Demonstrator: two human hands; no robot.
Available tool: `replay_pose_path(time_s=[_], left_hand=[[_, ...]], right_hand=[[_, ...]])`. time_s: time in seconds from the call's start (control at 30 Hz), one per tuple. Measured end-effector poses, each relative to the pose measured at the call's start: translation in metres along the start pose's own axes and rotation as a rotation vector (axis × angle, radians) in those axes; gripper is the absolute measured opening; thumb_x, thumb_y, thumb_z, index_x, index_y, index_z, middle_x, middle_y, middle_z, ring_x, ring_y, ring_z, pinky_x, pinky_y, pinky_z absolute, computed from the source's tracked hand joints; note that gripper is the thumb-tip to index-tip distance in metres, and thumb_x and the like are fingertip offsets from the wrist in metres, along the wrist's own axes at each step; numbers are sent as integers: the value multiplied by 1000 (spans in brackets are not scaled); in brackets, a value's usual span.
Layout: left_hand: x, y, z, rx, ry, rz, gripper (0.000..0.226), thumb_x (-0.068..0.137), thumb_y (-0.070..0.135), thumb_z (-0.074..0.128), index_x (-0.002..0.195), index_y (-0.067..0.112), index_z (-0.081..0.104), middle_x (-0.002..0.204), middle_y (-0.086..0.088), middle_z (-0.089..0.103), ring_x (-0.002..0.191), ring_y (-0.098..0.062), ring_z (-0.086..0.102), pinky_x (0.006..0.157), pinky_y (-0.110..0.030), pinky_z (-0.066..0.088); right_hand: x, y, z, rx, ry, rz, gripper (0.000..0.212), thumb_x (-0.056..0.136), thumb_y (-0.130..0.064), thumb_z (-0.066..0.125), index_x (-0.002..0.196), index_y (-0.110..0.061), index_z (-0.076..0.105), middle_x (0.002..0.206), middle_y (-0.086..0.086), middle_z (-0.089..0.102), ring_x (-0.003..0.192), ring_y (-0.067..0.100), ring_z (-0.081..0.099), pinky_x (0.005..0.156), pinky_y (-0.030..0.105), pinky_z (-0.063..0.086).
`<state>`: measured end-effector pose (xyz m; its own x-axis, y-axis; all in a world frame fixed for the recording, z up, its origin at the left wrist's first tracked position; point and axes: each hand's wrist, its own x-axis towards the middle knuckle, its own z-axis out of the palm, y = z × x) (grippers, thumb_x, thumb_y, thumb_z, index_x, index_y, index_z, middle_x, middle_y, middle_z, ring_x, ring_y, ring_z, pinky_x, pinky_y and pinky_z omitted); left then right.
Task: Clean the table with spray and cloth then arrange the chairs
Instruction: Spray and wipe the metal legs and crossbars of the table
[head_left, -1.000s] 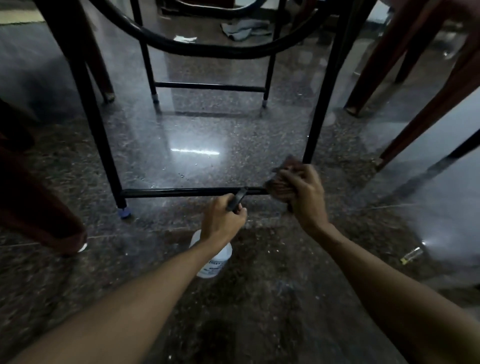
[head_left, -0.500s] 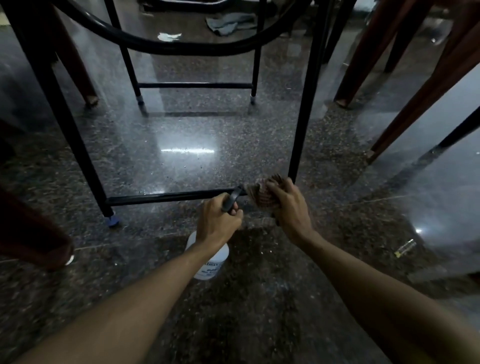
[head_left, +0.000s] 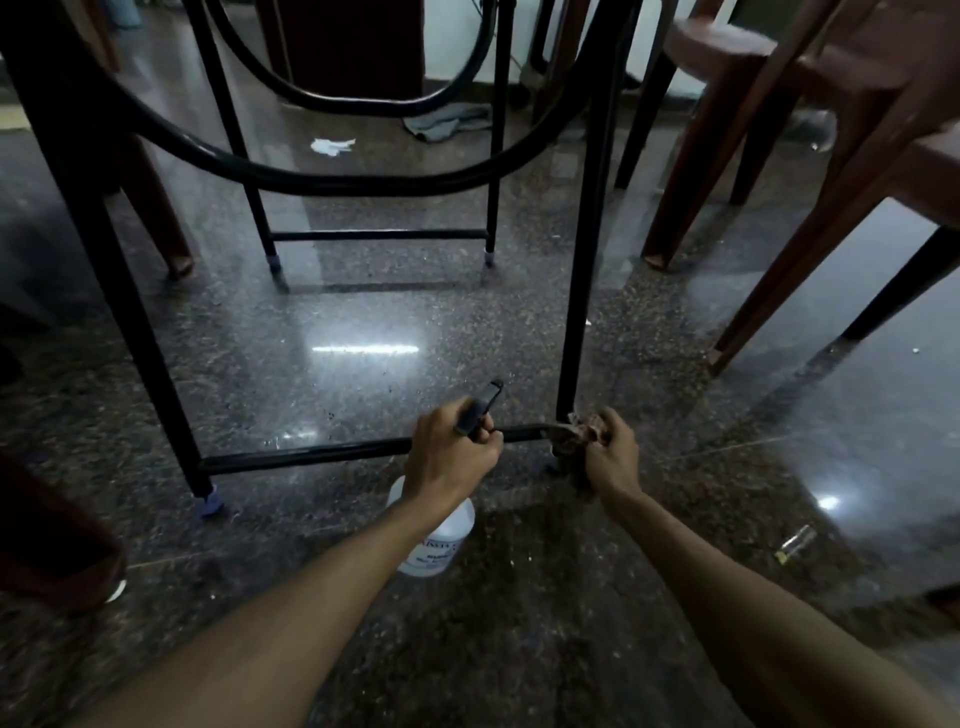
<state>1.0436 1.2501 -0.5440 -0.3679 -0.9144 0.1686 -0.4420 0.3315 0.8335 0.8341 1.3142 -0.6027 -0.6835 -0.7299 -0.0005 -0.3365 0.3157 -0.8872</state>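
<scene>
Bunching the cloth (head_left: 579, 435) against the leftward-running crossbar (head_left: 311, 455) at its right end, the right hand (head_left: 612, 460) is nearest; the left hand (head_left: 448, 460) clutches the spray bottle (head_left: 441, 543).

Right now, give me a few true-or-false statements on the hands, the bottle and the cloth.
1. The left hand grips the spray bottle. True.
2. The right hand wipes the tabletop with the cloth. False: the cloth is at the foot of a table leg, by the low bar.
3. A grey rag lies on the floor farther back. True.
4. Both hands hold the cloth. False: only the right hand does.
</scene>
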Motion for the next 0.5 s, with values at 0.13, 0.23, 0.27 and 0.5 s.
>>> replay_pose_path(time_s=[0.13,0.23,0.27,0.5], left_hand=[[7,8,-1,-3,-6,42,10,83,11,73,76,12,67,66,1,66,65,-15,65,61,-34,54],[8,10,-3,-12,-2,34,10,84,13,73,76,10,67,68,-3,67,66,-21,66,62,-43,58],[6,13,-7,-16,-5,33,11,84,14,73,76,11,66,67,-3,67,66,-20,66,62,-45,58],[10,24,-18,-44,10,64,10,83,15,72,76,13,65,66,-2,66,66,-21,66,64,-45,58]], right_hand=[[33,-85,-24,316,-84,-56,23,94,1,52,84,-21,51,75,21,67,51,30,59,37,34,46],[36,-97,-34,298,-242,-45,7,98,-11,57,92,-9,57,80,19,70,49,22,61,36,25,43],[29,-87,-35,225,-276,-23,10,99,-8,56,89,-9,58,80,17,69,54,22,62,40,26,47],[7,-111,-27,347,-92,-95,8,94,1,60,97,-5,56,80,21,68,52,26,61,38,26,46]])
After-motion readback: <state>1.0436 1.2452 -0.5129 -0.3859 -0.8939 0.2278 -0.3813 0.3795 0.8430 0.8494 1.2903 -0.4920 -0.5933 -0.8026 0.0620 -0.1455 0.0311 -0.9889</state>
